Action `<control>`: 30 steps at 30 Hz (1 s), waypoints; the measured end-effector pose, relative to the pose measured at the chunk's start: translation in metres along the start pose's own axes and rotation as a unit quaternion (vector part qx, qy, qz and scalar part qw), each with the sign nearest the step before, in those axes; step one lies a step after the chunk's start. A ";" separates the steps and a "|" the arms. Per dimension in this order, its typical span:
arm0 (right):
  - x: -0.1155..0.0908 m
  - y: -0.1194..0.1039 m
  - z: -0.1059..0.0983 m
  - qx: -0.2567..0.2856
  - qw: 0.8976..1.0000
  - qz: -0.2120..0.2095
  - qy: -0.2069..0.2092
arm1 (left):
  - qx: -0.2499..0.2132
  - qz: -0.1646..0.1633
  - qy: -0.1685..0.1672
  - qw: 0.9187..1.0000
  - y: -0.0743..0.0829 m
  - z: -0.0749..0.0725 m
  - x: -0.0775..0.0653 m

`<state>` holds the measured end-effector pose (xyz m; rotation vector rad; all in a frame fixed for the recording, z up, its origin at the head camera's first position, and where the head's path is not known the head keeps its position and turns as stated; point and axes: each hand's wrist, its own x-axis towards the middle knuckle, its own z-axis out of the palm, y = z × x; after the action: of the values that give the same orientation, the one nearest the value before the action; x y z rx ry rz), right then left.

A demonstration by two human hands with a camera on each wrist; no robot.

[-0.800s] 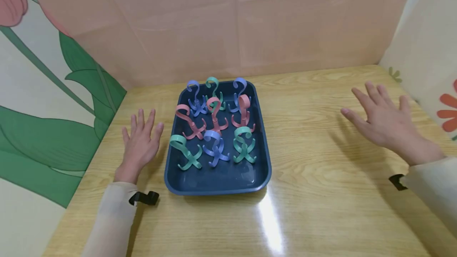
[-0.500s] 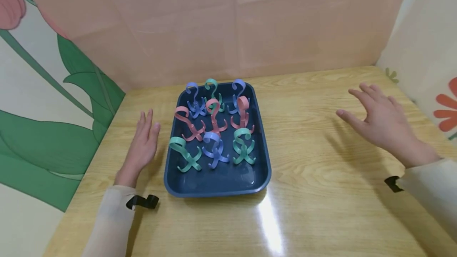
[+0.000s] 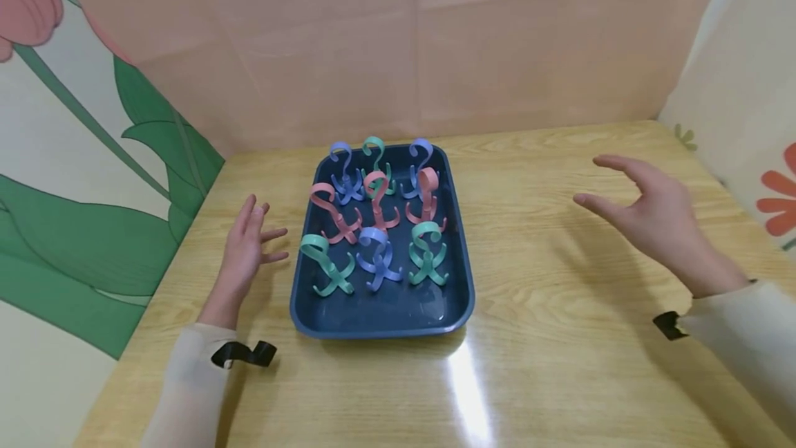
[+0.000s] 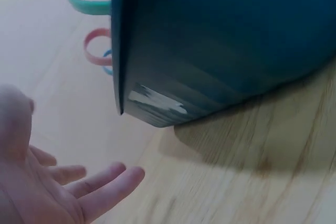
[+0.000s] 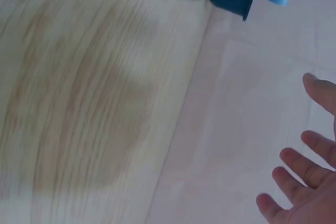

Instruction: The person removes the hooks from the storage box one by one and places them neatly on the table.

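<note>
A dark blue tray [image 3: 382, 315] holds several plastic hanger hooks, each with a curled top and a pronged foot. Its front row has a green hook [image 3: 334, 276], a blue hook [image 3: 378, 266] and another green hook [image 3: 427, 267]. Pink hooks [image 3: 428, 182] fill the middle row; blue and green ones stand behind. Just left of the tray, my left hand [image 3: 244, 247] hovers with spread fingers, palm towards the tray wall [image 4: 220, 51]. My right hand [image 3: 662, 220] is held well to the right of the tray, thumb apart from the fingers. Both hands hold nothing.
The tray stands on a wood-grain table [image 3: 535, 365]. A pink covered wall [image 3: 435, 54] rises behind it. At the left is a panel with a leaf and tulip print [image 3: 149, 137], at the right a pale panel with a red flower [image 3: 780, 192]. Black bands sit at both wrists.
My left hand has rolled from back-up to palm facing the tray. The right hand has turned onto its side and shifted slightly left. Tray and hooks stay put.
</note>
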<state>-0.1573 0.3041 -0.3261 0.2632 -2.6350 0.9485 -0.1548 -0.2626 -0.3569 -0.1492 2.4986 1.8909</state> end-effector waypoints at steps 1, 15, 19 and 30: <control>-0.001 -0.002 0.001 0.006 1.000 0.006 -0.002 | -0.012 -0.009 -0.005 1.000 0.000 0.000 0.000; -0.006 -0.034 0.020 0.160 0.986 -0.024 -0.047 | -0.001 -0.049 -0.067 0.997 -0.003 0.014 0.008; -0.006 -0.045 0.027 0.218 0.972 -0.055 -0.061 | 0.019 -0.051 -0.067 0.996 -0.004 0.018 0.010; -0.003 -0.073 0.048 0.278 0.951 -0.056 -0.121 | 0.045 -0.046 -0.059 0.996 -0.003 0.030 0.017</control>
<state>-0.1453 0.2176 -0.3188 0.6911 -2.4591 1.6992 -0.1731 -0.2357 -0.3694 -0.1454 2.4498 1.6970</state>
